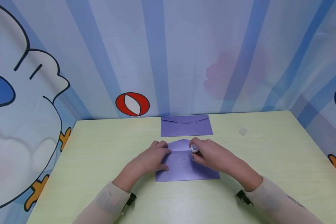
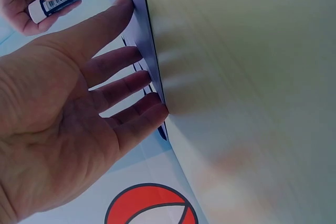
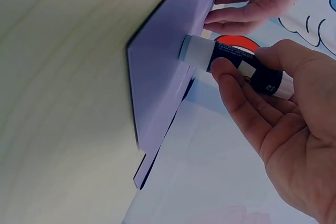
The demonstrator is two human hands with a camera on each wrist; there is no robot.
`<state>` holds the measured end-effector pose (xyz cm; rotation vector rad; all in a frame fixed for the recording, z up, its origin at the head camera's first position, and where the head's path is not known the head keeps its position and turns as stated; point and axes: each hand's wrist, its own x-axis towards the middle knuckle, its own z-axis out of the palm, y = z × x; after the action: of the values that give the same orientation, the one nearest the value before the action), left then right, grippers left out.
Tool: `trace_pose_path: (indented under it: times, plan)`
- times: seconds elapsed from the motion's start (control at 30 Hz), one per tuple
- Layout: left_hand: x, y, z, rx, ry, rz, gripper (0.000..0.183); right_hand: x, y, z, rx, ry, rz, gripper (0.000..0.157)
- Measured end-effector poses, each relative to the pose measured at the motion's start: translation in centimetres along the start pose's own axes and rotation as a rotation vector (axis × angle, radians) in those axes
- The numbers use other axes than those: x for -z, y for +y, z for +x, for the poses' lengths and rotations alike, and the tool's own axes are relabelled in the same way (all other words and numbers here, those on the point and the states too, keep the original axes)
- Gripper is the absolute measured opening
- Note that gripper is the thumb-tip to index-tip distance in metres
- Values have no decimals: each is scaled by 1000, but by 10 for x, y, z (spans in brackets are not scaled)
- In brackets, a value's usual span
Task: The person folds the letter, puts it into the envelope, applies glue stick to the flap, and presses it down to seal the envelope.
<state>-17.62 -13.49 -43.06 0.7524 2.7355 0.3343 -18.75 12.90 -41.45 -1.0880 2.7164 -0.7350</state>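
Observation:
A purple envelope [image 1: 179, 172] lies on the table with its pointed flap [image 1: 182, 143] spread away from the person. At its left side, my left hand [image 1: 152, 158] rests with fingertips and thumb on the paper, fingers extended. My right hand [image 1: 217, 155] grips a glue stick [image 3: 239, 65], white at both ends with a dark printed label. The glue end [image 3: 185, 48] meets the envelope's surface near the flap fold in the right wrist view. From above, mostly the round white base of the stick shows, the rest hidden by fingers.
Behind the first envelope lies a second purple envelope [image 1: 184, 127], its flap folded down. A small round whitish cap-like piece [image 1: 242, 131] sits to the right on the pale table [image 1: 114, 140]. A printed curtain [image 1: 182, 62] stands along the table's back edge.

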Motion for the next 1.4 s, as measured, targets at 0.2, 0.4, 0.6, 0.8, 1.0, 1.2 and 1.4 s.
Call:
trace_pose_path:
  times: [0.2, 0.4, 0.6, 0.8, 1.0, 1.2, 1.4]
  plan:
    - [0, 0, 0, -6, 1, 10, 58, -7, -8, 7, 36, 12, -23, 22]
    - [0, -1, 0, -25, 13, 5, 57, -16, -17, 17, 79, 20, -6, 22]
    - [-2, -3, 1, -27, 17, -3, 57, -24, -25, 27, 130, 36, 49, 22]
    - [-2, -3, 1, -22, 24, -18, 59, -23, -21, 25, 89, 40, 146, 26]
    - [-1, -2, 3, 9, 12, -12, 60, -6, -14, 17, -18, 78, 310, 24]
    - [1, 0, 4, 24, 9, -8, 59, 18, -6, 11, -54, 224, 542, 19]
    - [1, 2, 5, 31, 7, -13, 59, 35, 5, 5, -137, 385, 712, 20]
